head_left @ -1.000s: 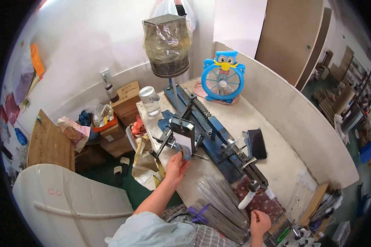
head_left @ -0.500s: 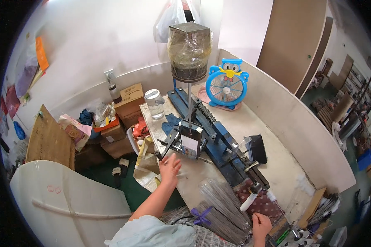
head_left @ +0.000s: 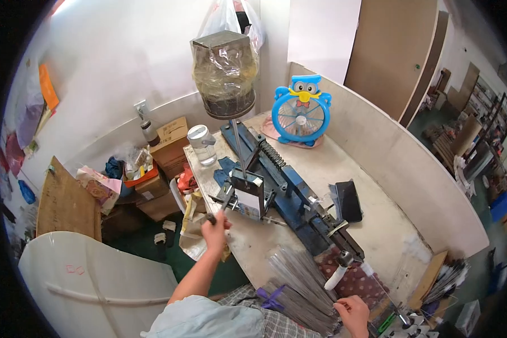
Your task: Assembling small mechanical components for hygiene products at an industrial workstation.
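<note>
My left hand (head_left: 215,232) is closed around the end of a dark lever (head_left: 226,201) on the near left side of a blue metal bench press (head_left: 301,225). From the press a thin rod (head_left: 238,143) rises to a heavy block wrapped in clear plastic (head_left: 224,76), leaning left. My right hand (head_left: 354,315) has its fingertips drawn together beside a bundle of thin grey metal rods (head_left: 304,298); whether anything is pinched there I cannot make out. Just above it, a white-handled lever (head_left: 337,277) sticks out over a dotted dark red cloth (head_left: 357,276).
A blue owl-shaped fan (head_left: 301,115) stands behind the press, and a clear plastic jar (head_left: 201,145) at the table's far left. To the right lies a black tray (head_left: 349,201). A purple tie (head_left: 271,297) binds some rods. Cardboard boxes (head_left: 169,141) are beyond the left edge.
My left hand has closed on the lever's end, from being open beside it. The wrapped block and its rod have tipped left. My right hand has shifted slightly toward the rods.
</note>
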{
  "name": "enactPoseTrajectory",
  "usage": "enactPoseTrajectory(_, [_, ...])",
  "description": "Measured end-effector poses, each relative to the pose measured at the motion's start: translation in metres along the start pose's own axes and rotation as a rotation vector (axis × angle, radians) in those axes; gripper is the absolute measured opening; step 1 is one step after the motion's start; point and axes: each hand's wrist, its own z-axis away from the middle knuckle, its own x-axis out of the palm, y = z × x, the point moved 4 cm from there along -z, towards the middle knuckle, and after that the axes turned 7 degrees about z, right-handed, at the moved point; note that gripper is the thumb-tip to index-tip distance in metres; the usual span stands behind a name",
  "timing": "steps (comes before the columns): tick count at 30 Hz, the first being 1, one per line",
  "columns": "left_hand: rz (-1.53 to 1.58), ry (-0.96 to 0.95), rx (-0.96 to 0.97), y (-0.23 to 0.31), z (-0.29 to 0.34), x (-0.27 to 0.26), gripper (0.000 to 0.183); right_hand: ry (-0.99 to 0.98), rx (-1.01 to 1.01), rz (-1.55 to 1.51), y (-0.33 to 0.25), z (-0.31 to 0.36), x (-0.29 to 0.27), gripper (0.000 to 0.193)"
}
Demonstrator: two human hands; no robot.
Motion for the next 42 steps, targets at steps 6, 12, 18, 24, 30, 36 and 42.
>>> enactPoseTrajectory(6, [0.267, -0.143, -0.39, 0.021, 0.066, 0.036, 0.027, 0.03, -0.086, 0.006, -0.005, -0.005, 0.0, 0.02])
enactPoseTrajectory(12, [-0.519, -0.249, 0.641, 0.084, 0.063, 0.062, 0.032, 0.144, -0.02, -0.021, 0.005, -0.007, 0.006, 0.011])
enactPoseTrajectory(18, [-0.97, -0.194, 0.639, 0.098, 0.059, 0.066, 0.035, 0.154, -0.045, 0.002, 0.003, -0.007, 0.006, 0.009])
enactPoseTrajectory(24, [-0.98, -0.239, 0.758, 0.096, 0.052, 0.067, 0.021, 0.144, -0.053, 0.045, 0.005, -0.009, 0.006, 0.01])
enactPoseTrajectory(30, [-0.887, -0.221, 0.812, 0.105, 0.053, 0.07, 0.012, 0.158, -0.027, 0.038, 0.002, -0.01, 0.006, 0.01])
enactPoseTrajectory(36, [-0.718, -0.236, 0.91, 0.104, 0.049, 0.071, 0.01, 0.19, -0.049, 0.057, 0.002, -0.012, 0.009, 0.01])
enactPoseTrajectory(42, [-0.617, -0.285, 0.983, 0.108, 0.059, 0.059, 0.014, 0.156, 0.047, 0.046, 0.005, -0.013, 0.013, 0.01])
